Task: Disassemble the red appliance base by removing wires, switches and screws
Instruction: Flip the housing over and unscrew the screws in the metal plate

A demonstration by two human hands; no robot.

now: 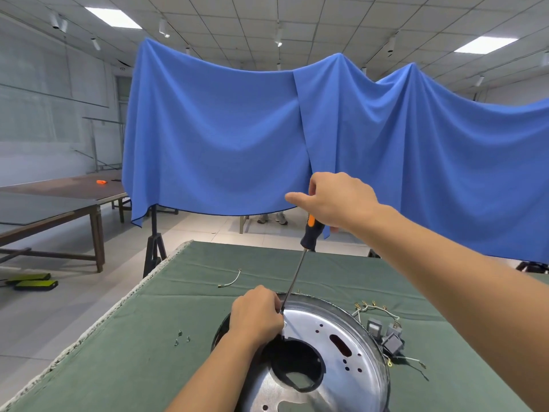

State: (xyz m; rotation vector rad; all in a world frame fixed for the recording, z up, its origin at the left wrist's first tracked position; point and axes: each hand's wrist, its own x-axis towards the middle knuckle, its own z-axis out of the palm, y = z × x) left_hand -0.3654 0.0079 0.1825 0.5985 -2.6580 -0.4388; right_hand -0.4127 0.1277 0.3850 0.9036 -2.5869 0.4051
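Note:
The appliance base [335, 352] lies on the green table cover, showing its shiny round metal plate with a dark central hole. My right hand [335, 200] grips the top of a screwdriver [309, 233] with a black and orange handle. Its long shaft slants down to the plate's far left rim. My left hand [257, 315] rests on that rim with fingers curled by the screwdriver tip; what they pinch is hidden. Grey switches [384, 336] with white wires lie beside the base on the right. Three small screws [181, 337] lie left of the base.
A loose white wire [231, 279] lies on the green cover [148, 352] beyond the base. The table's left edge runs diagonally. A blue cloth [237, 129] hangs behind the table. Brown tables [59, 197] stand far left.

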